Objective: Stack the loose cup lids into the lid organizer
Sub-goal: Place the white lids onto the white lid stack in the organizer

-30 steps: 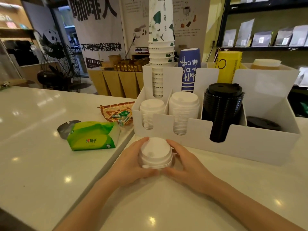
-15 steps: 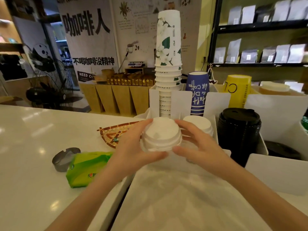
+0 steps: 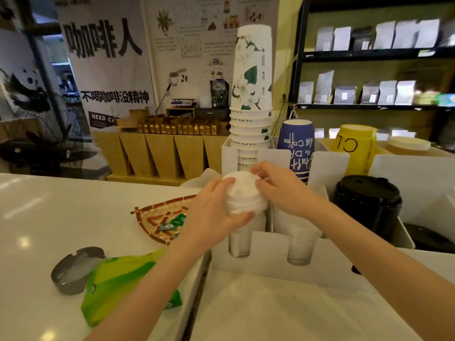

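A: So, which writing could you make out from where you stood?

B: "NEED C" on the dark sign [image 3: 101,118], large Chinese characters on the white banner [image 3: 105,57], and upside-down "Coffee" on the blue paper cups [image 3: 297,141]. The yellow cups [image 3: 357,146] showed "CL".

A: And how did the small stack of white plastic dome lids [image 3: 242,195] look in your grip?

B: Round, ridged at the rims, a few nested together, flat tops facing you.

A: How did you grip it?

B: Your left hand [image 3: 216,212] wrapped its near left side, thumb under the rim. Your right hand [image 3: 280,188] pinched the far right edge with curled fingertips.

A: Where did the stack sit?

B: Between both hands, above the leftmost front slot of the white lid organizer [image 3: 275,257], over the white lids already there [image 3: 240,239]. I couldn't tell if they touched. The black lids [image 3: 366,203] stood well to the right.
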